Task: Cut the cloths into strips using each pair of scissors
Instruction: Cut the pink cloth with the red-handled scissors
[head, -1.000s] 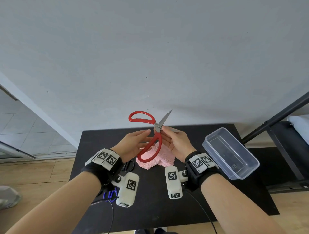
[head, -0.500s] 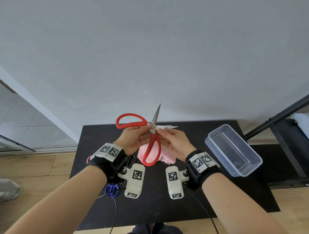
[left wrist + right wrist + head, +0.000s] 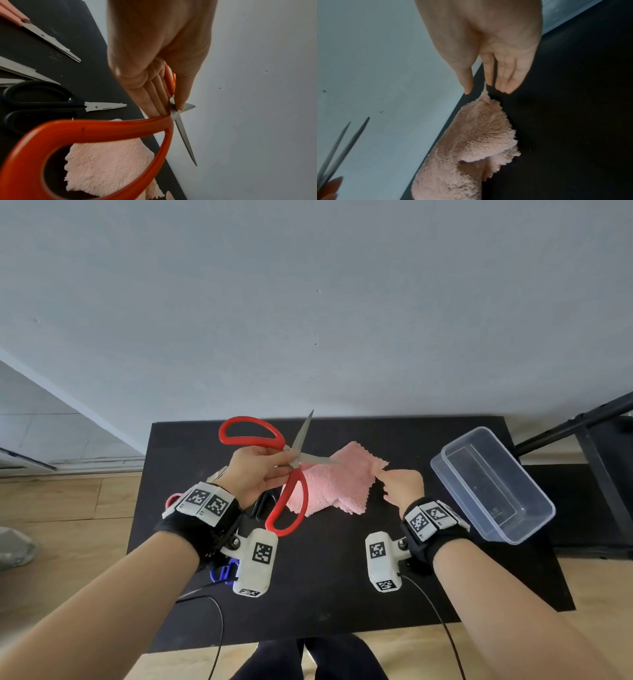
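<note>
My left hand (image 3: 263, 470) grips the red-handled scissors (image 3: 291, 501) near the pivot and holds them up above the black table (image 3: 342, 577), blades spread apart. The wrist view shows my left-hand fingers (image 3: 154, 102) wrapped by the pivot of the red scissors (image 3: 102, 129). The pink fluffy cloth (image 3: 339, 484) lies crumpled on the table right of the scissors. My right hand (image 3: 387, 477) pinches its right corner. In the right wrist view my right hand (image 3: 481, 88) pulls that corner of the cloth (image 3: 479, 142) up into a point.
A clear plastic container (image 3: 493, 484) sits at the table's right edge. Under my left hand lie black-handled scissors (image 3: 42, 105), pink-handled scissors (image 3: 42, 35) and blue scissors (image 3: 222, 573). A grey wall stands just behind the table, and a black stand (image 3: 582, 422) is on the right.
My right hand has let go of the scissor blade and moved right to pinch the cloth's corner. My left hand keeps the red scissors, now alone, blades still spread.
</note>
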Demonstrator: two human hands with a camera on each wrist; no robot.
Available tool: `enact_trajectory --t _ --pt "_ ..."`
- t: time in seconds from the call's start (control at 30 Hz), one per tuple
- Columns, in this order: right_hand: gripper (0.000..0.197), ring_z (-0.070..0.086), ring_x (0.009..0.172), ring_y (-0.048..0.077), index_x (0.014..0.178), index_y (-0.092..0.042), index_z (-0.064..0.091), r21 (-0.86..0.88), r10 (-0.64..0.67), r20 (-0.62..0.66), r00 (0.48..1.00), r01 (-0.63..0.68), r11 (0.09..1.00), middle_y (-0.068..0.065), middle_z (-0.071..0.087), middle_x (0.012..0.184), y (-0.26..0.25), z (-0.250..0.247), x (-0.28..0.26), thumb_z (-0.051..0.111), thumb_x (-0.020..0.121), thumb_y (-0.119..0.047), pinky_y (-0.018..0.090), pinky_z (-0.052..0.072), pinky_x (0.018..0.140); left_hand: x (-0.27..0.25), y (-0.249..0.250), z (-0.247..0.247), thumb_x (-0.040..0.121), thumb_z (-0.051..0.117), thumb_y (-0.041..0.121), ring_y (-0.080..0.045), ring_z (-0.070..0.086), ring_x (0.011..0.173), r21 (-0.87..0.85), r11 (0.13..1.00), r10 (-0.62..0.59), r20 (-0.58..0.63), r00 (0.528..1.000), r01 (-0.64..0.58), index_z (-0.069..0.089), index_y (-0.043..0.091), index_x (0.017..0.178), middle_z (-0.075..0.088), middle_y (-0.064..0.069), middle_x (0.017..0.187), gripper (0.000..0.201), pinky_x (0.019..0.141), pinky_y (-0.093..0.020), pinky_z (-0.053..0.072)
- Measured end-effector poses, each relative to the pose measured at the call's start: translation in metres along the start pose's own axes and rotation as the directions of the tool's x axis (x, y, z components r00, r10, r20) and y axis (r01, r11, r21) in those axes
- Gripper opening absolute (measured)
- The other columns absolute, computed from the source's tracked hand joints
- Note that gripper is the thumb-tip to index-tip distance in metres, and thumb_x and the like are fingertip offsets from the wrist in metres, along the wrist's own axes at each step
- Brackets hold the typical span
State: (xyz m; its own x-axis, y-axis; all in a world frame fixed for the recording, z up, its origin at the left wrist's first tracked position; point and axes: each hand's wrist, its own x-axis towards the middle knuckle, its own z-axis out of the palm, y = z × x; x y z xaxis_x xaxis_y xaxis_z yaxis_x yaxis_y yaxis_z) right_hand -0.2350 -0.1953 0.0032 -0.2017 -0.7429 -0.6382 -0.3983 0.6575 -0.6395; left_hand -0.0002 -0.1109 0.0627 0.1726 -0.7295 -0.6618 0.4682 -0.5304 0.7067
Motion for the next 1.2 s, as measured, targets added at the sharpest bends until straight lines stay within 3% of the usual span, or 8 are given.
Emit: enact_trajectory --t 0.1,0.33,0.47,0.67,0.8,0.97,1.07,1.2 --pt "0.034 0.062 0.092 0.026 0.092 0.0 0.059 0.031 0.148 0.11 0.983 -0.153 0.988 0.014 0.064 0.094 0.004 0.006 0.006 0.074 0.081 -0.028 0.038 0.054 0.079 0.004 -0.005 0.001 0.082 0.069 0.003 -0.023 0.073 0.081 0.035 0.999 0.004 0.012 1.0 -0.004 0.061 -0.004 0.11 0.073 -0.014 0.098 0.03 0.066 -0.027 0.058" --pt "0.029 0.066 0.074 0.017 0.095 0.006 0.062 0.145 0.242 0.133 0.961 -0.261 0.954 0.017 0.07 0.093 0.002 0.016 0.013 0.078 0.076 -0.011 0.028 0.054 0.069 0.002 -0.01 0.002 0.082 0.069 0.0 -0.03 0.07 0.089 0.071 0.997 0.033 0.016 0.999 -0.034 0.062 -0.001 0.104 0.073 -0.016 0.096 0.023 0.081 -0.038 0.059" --pt "0.034 0.065 0.093 0.024 0.113 0.006 0.062 0.196 0.254 0.226 0.94 -0.299 0.934 0.021 0.067 0.11 -0.003 0.014 0.008 0.071 0.081 -0.002 0.032 0.052 0.075 -0.001 -0.009 0.001 0.081 0.071 0.0 -0.029 0.071 0.087 0.089 0.995 0.042 -0.004 0.999 -0.041 0.061 0.0 0.106 0.071 -0.019 0.098 0.027 0.081 -0.039 0.059" --pt "0.02 0.068 0.085 0.032 0.091 0.007 0.056 0.197 0.276 0.271 0.922 -0.334 0.922 0.026 0.066 0.098 -0.002 0.011 -0.005 0.071 0.081 0.0 0.043 0.056 0.072 -0.007 -0.009 0.002 0.08 0.071 0.0 -0.028 0.072 0.083 0.093 0.994 0.051 -0.008 0.999 -0.05 0.061 -0.001 0.107 0.071 -0.02 0.099 0.029 0.075 -0.034 0.06" --pt "0.043 0.066 0.101 0.028 0.115 0.01 0.055 0.261 0.204 0.259 0.944 -0.272 0.926 0.024 0.067 0.109 -0.004 0.008 -0.008 0.073 0.077 0.004 0.033 0.054 0.068 -0.012 -0.008 0.004 0.08 0.071 0.0 -0.027 0.072 0.082 0.105 0.993 0.054 -0.005 0.999 -0.053 0.061 -0.001 0.106 0.071 -0.02 0.099 0.028 0.074 -0.034 0.06" --pt "0.029 0.063 0.098 0.026 0.114 0.004 0.063 0.302 -0.09 0.265 0.96 0.006 0.953 0.018 0.066 0.109 -0.028 -0.009 -0.025 0.063 0.084 0.007 0.029 0.053 0.079 -0.025 0.003 0.01 0.08 0.072 0.002 -0.031 0.072 0.086 0.125 0.988 0.09 0.016 0.996 -0.091 0.062 -0.001 0.107 0.072 -0.02 0.1 0.029 0.076 -0.036 0.06" --pt "0.018 0.065 0.093 0.022 0.098 -0.013 0.071 0.138 -0.38 0.213 0.9 0.358 0.924 0.008 0.07 0.096 -0.053 -0.019 -0.04 0.069 0.083 -0.003 0.03 0.054 0.076 -0.034 0.014 0.016 0.079 0.073 0.003 -0.032 0.072 0.088 0.153 0.981 0.117 0.045 0.992 -0.123 0.062 0.0 0.108 0.073 -0.019 0.098 0.031 0.075 -0.035 0.06" --pt "0.029 0.064 0.086 0.011 0.11 -0.013 0.067 0.125 -0.485 0.309 0.818 0.471 0.873 0.003 0.069 0.101 -0.083 -0.03 -0.062 0.069 0.083 -0.003 0.016 0.047 0.062 -0.046 0.028 0.025 0.08 0.073 0.005 -0.026 0.073 0.078 0.202 0.963 0.17 0.067 0.983 -0.18 0.061 -0.001 0.107 0.074 -0.015 0.091 0.03 0.063 -0.025 0.057"
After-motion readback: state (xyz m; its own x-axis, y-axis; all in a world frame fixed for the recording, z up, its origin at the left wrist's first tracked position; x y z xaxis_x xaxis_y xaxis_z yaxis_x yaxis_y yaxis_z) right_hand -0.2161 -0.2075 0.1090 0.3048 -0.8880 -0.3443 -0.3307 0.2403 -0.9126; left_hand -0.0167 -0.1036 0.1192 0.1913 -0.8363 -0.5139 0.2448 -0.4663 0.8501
